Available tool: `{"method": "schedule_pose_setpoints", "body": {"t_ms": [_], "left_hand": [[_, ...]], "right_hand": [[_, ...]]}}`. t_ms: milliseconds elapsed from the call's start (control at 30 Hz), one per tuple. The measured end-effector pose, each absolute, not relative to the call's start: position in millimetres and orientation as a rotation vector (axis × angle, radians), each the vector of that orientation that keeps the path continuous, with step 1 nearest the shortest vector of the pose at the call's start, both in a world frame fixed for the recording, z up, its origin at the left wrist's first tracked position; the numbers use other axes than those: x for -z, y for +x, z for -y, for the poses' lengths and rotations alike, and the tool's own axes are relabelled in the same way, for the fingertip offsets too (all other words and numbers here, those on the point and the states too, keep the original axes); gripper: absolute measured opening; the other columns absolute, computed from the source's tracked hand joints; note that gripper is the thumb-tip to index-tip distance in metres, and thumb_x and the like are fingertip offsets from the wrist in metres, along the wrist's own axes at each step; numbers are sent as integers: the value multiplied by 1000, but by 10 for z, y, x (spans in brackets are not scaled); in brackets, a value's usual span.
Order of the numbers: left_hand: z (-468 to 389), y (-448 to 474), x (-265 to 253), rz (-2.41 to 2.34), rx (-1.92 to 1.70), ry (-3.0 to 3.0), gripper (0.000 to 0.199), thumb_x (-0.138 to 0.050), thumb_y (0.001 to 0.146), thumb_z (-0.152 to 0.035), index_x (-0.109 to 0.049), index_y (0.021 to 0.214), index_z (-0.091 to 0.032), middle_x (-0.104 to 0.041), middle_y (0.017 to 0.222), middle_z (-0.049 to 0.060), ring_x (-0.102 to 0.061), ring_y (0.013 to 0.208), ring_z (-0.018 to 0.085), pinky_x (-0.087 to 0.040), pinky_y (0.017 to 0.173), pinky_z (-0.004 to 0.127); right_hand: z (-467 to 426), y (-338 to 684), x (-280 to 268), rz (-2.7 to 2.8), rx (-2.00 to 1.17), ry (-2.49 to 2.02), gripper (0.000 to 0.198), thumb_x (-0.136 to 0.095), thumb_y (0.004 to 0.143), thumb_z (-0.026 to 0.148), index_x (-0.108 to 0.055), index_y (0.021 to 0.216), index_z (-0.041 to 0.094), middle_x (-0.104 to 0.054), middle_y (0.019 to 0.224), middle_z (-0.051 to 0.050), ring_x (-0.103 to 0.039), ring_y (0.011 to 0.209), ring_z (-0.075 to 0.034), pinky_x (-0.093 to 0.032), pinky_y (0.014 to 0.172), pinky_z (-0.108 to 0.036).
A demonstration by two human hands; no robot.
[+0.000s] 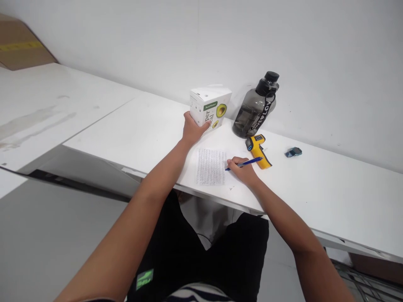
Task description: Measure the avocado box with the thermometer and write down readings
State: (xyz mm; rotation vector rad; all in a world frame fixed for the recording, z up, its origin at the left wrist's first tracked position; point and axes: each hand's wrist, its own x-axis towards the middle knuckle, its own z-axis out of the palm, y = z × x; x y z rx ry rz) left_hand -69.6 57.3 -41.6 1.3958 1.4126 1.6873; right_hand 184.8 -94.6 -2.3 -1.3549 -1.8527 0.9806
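Observation:
My left hand (193, 129) grips the lower part of a white box (209, 105) with avocado pictures and a green label, its thumb across the front. Between the fingers of my right hand (241, 169) is a blue pen (248, 162), its tip pointing left towards a sheet of paper (210, 167). Dense rows of handwriting cover that sheet, which lies on the white table just left of the pen. Beyond the right hand lies a yellow infrared thermometer (258, 151), partly behind the pen's end.
A dark translucent water bottle (252, 107) with a black cap stands near the wall, right of the box. Farther right lies a small blue-grey object (293, 152) of unclear kind. A cardboard box (25, 44) with yellow tape sits at far left. The table's front edge (201, 193) runs below my hands.

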Motion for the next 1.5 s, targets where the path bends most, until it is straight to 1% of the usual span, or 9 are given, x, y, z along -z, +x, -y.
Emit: {"method": "schedule_pose_setpoints", "body": {"t_ms": [167, 467, 633, 767, 900, 1033, 1233, 1367, 1500], "left_hand": [[-583, -699, 431, -1362, -1717, 1405, 84, -97, 67, -55, -37, 120, -31, -60, 134, 12, -58, 139, 40, -49, 116, 62], [-536, -675, 364, -1447, -1659, 1399, 83, -96, 68, -53, -36, 122, -31, -60, 134, 13, -60, 133, 40, -49, 114, 64], [-557, -684, 396, -1414, -1679, 1396, 84, -97, 67, -52, -38, 123, -31, -60, 135, 13, -59, 137, 41, -48, 115, 66], [-565, -682, 408, -1388, -1701, 1401, 82, -96, 68, -49, -38, 124, -31, -60, 133, 12, -57, 139, 40, -48, 117, 65], [-567, -683, 410, -1387, -1688, 1400, 81, -96, 69, -48, -38, 124, -31, -59, 134, 12, -57, 139, 40, -47, 117, 63], [-575, -688, 421, -1355, -1700, 1405, 81, -95, 69, -51, -37, 123, -32, -59, 135, 11, -57, 138, 38, -49, 116, 61], [-577, -690, 422, -1363, -1706, 1407, 83, -96, 68, -51, -39, 125, -31, -59, 135, 12, -56, 141, 40, -47, 118, 64], [-584, -694, 427, -1370, -1689, 1401, 84, -96, 69, -50, -40, 127, -31, -59, 134, 12, -56, 140, 41, -47, 117, 65], [-602, -698, 447, -1329, -1712, 1410, 86, -97, 69, -48, -40, 132, -33, -58, 136, 12, -52, 145, 42, -46, 119, 66]], "right_hand": [[955, 1849, 8, 1854, -1031, -1342, 46, -67, 85, 58, -52, 57, 24, -59, 59, -2, -57, 68, -20, -42, 62, -32], [945, 1837, 7, 1790, -1011, -1365, 43, -63, 84, 52, -47, 55, 24, -57, 58, -1, -53, 66, -18, -41, 63, -32], [951, 1835, -18, 1818, -1050, -1345, 39, -61, 81, 49, -50, 54, 24, -58, 59, -1, -52, 66, -18, -40, 64, -31], [957, 1836, -32, 1802, -1034, -1351, 40, -61, 82, 49, -51, 53, 24, -56, 58, -1, -50, 64, -17, -38, 62, -31], [957, 1848, -36, 1815, -1040, -1335, 40, -62, 83, 51, -52, 55, 24, -56, 59, -1, -50, 65, -17, -38, 62, -31], [955, 1854, -25, 1809, -1008, -1358, 42, -62, 84, 52, -48, 55, 24, -53, 58, 0, -49, 65, -17, -38, 62, -31], [967, 1836, -34, 1817, -1004, -1359, 44, -59, 83, 52, -43, 53, 25, -46, 55, 1, -44, 62, -16, -34, 60, -31], [973, 1830, -49, 1801, -999, -1354, 44, -60, 83, 52, -43, 54, 25, -47, 56, 1, -44, 62, -16, -36, 60, -31], [968, 1841, -41, 1781, -975, -1369, 42, -59, 83, 51, -45, 54, 25, -50, 57, 0, -47, 64, -17, -39, 62, -31]]}}
